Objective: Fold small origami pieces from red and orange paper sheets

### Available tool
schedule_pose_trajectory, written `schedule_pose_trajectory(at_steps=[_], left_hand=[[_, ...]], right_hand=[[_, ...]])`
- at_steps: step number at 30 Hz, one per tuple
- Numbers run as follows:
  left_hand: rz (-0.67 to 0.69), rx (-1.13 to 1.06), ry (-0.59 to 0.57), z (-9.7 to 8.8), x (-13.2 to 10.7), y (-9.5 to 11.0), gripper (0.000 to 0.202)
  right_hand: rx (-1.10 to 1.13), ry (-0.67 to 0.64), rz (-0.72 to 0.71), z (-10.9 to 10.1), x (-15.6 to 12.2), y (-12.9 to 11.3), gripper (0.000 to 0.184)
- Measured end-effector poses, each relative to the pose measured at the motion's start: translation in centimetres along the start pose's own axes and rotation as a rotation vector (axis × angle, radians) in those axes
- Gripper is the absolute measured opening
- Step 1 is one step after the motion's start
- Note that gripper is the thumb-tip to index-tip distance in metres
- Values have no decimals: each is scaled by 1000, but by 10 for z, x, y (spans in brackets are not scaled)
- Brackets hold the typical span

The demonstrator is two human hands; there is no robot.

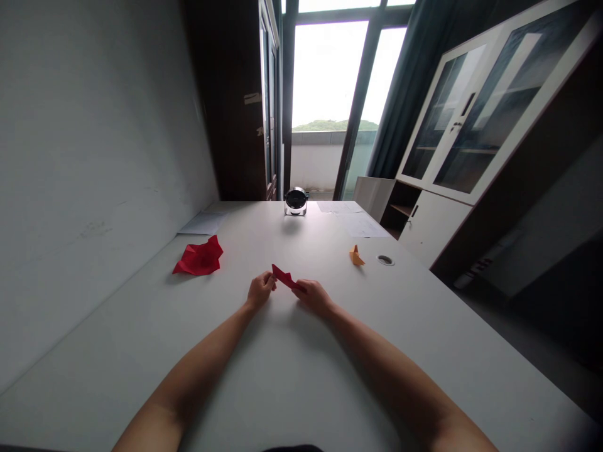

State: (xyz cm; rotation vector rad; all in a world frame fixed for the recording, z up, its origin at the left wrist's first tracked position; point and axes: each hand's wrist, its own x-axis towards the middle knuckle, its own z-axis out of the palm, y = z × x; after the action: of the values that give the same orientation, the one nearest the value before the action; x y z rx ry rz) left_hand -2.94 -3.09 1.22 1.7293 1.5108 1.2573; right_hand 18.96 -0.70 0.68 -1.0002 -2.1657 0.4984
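Note:
A folded piece of red paper (284,277), narrow with a raised point along its upper edge, is held up between my hands above the white table (292,370). My right hand (313,296) pinches its right end between thumb and fingers. Curled at its left end is my left hand (261,290), fingers closed against the paper's lower left corner; the exact grip is partly hidden. A crumpled red paper sheet (198,257) lies to the left. On the right sits a small folded orange paper figure (356,255).
Toward the back edge stands a small black round device on a stand (296,199). Flat paper sheets (362,224) lie at the back right, with another sheet (202,223) by the left wall. A round cable hole (385,260) is set near the right edge.

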Motion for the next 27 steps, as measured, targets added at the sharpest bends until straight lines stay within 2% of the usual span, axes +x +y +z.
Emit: schedule_pose_trajectory(at_steps=[4,9,20,24,27], left_hand=[[5,10,1,-1,-1,1,32],[4,20,-4,-2,-2,3,27],[8,51,-11,-1,-1,1,28],[1,107,25,-7,3,-4,32],[-11,221,114,-26,16,-13,30]], right_hand=[[22,95,7,-4,0,0,17],[60,188,19,-8,0,-2,16],[-12,182,3,-15,0,-1,18],[-118,248,39,-28,4,18,21],[-219,374,189,-49,6,50,19]])
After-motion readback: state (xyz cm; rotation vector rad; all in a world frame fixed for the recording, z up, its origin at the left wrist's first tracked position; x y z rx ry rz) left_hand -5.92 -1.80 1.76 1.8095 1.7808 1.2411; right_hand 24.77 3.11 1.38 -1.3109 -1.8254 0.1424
